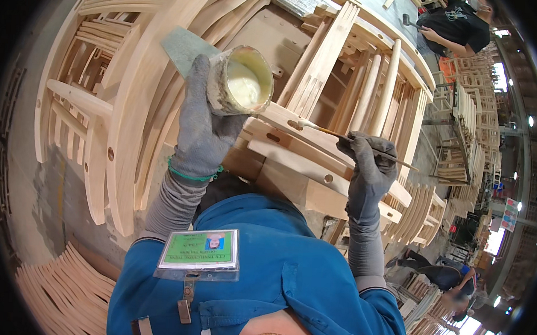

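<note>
My left hand (201,128), in a grey glove, is wrapped round a crusted cup (219,87) tilted with its mouth showing. Pale, creamy glue (245,85) lies inside. A flat grey-green piece (187,50) sticks out behind the cup; whether I hold it too, I cannot tell. Between the gloved fingers of my right hand (367,166) is a thin brush (327,131). Its whitish tip is at an oval slot (294,125) in a pale wooden rail (335,149). A second rail (298,166) with a round hole lies closer to me.
Wooden frames with slats (321,56) stand ahead, and stacked curved frames (134,96) rise at the left. Curved wooden parts (65,293) are piled at lower left. A person in black (457,26) holds a mallet (408,20) at upper right; another person (443,277) bends at right.
</note>
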The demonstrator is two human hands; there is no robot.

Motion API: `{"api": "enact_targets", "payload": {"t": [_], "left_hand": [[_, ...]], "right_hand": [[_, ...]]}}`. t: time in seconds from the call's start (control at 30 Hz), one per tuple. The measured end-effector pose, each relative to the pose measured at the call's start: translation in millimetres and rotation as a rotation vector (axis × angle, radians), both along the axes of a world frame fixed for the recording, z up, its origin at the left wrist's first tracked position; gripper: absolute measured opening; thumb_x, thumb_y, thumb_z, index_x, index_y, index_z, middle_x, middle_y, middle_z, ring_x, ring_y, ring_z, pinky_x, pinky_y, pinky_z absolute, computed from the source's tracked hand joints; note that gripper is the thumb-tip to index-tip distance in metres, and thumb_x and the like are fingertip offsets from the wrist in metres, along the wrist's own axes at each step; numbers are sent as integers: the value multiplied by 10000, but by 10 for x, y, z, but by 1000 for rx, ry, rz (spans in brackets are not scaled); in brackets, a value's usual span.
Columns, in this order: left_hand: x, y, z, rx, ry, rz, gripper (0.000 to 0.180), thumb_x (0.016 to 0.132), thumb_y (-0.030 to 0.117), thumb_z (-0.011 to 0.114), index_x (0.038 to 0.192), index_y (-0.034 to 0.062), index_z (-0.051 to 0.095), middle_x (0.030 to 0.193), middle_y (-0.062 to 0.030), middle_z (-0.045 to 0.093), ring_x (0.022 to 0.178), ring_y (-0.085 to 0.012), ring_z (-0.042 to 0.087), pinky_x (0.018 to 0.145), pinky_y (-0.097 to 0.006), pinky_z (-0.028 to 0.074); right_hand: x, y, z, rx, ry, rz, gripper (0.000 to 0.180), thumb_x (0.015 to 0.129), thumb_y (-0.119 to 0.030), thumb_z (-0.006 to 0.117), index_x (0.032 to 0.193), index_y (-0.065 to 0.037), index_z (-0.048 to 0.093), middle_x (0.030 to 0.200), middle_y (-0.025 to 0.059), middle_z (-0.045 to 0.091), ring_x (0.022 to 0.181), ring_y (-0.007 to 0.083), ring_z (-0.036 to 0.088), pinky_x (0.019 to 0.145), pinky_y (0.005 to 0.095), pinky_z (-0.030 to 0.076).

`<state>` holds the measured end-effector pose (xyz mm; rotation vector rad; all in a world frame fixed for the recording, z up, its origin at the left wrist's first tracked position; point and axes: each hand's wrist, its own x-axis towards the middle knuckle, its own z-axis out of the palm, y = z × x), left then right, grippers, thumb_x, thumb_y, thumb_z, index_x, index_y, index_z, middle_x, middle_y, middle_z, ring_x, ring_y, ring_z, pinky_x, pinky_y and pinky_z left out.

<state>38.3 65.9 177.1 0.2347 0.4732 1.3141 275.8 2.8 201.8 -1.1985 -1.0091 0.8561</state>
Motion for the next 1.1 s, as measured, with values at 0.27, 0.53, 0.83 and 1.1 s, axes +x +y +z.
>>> {"api": "enact_targets", "payload": {"t": [0.27,0.53,0.83,1.1], "left_hand": [[-72,17,-68,78,320,107,525,950,442,392,1336,88,351,1258,-117,473,1139,-232,520,903,-370,509],[-138,36,-153,84,219,64,501,948,336,426,1377,123,277,1298,-120,423,1164,-244,494,912,-363,507],[-168,-15,-319,411,499,117,633,917,69,476,1436,168,128,1360,-129,335,1196,-268,455,944,-371,486],[-114,-8,-156,63,218,110,494,948,387,421,1340,100,336,1228,-133,482,1111,-232,538,894,-342,522]], "right_hand": [[-74,20,-125,-44,-57,-66,79,829,9,615,897,25,579,846,149,651,771,193,653,737,334,565],[-224,108,109,42,-311,103,78,822,32,626,884,34,577,834,136,653,776,155,640,697,247,539],[-584,323,443,-221,-1030,230,174,828,-141,654,780,-33,526,706,137,620,634,234,640,539,307,466],[-558,455,443,-170,-1060,223,210,833,-198,654,776,-52,516,581,96,551,534,247,593,507,329,453]]}}
